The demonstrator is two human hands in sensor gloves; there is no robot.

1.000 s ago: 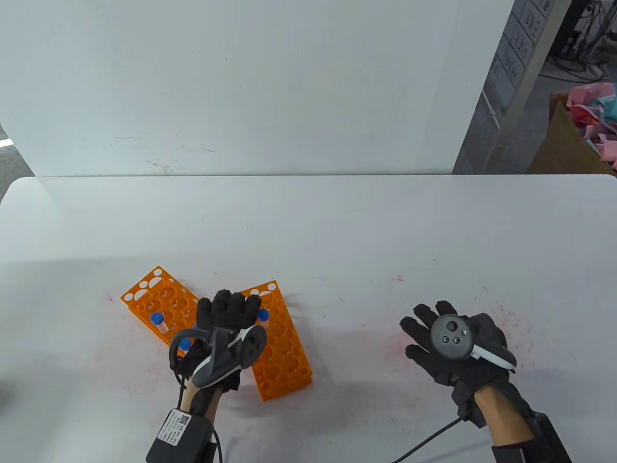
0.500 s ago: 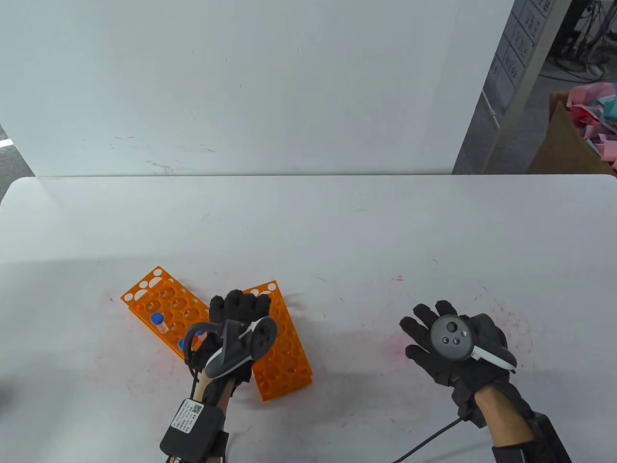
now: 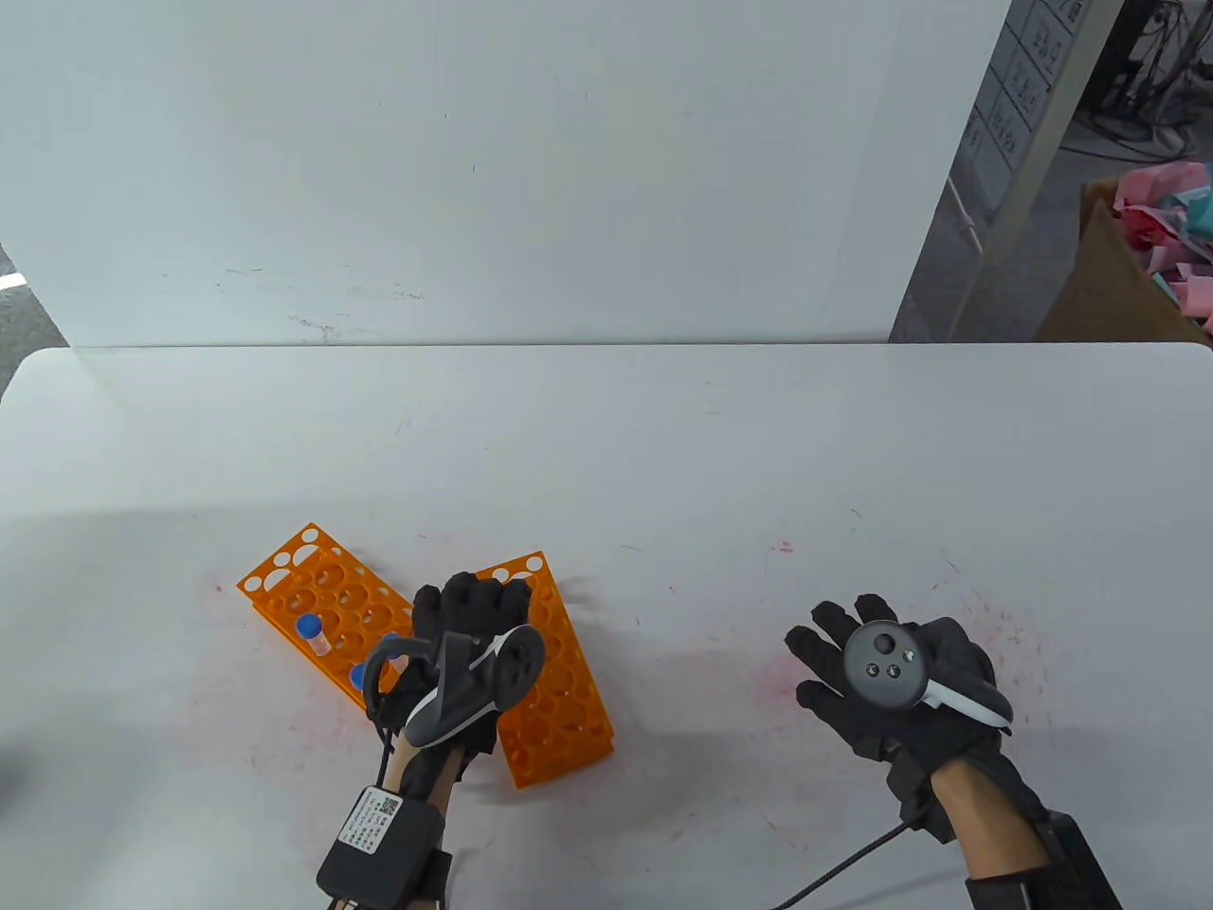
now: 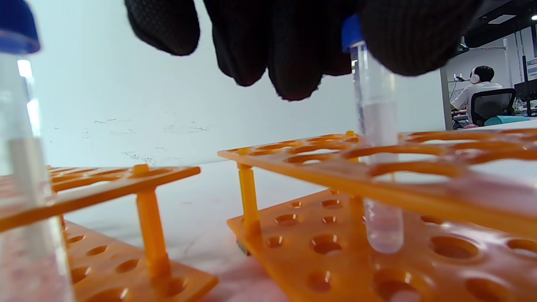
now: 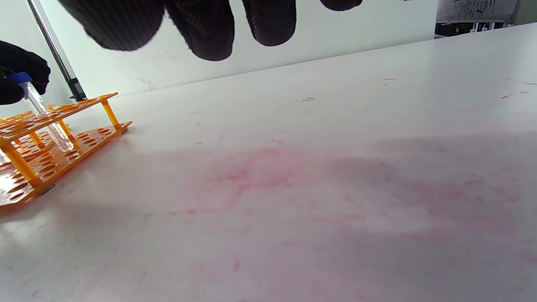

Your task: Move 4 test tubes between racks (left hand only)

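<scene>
My left hand (image 3: 471, 621) pinches a blue-capped test tube (image 4: 374, 138) at its cap — the tube runs upright through a top-plate hole of the right rack (image 3: 566, 682), its tip just above the bottom plate. Two more capped tubes (image 3: 310, 629) stand in the left rack (image 3: 313, 588), just beside. My right hand (image 3: 891, 678) rests flat on the table (image 3: 663, 455), fingers spread, holding nothing, well apart from both racks.

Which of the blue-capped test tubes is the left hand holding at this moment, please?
The test tube passing through the right-hand rack, gripped at its cap by the left hand. The other tubes stand untouched in the left rack.
</scene>
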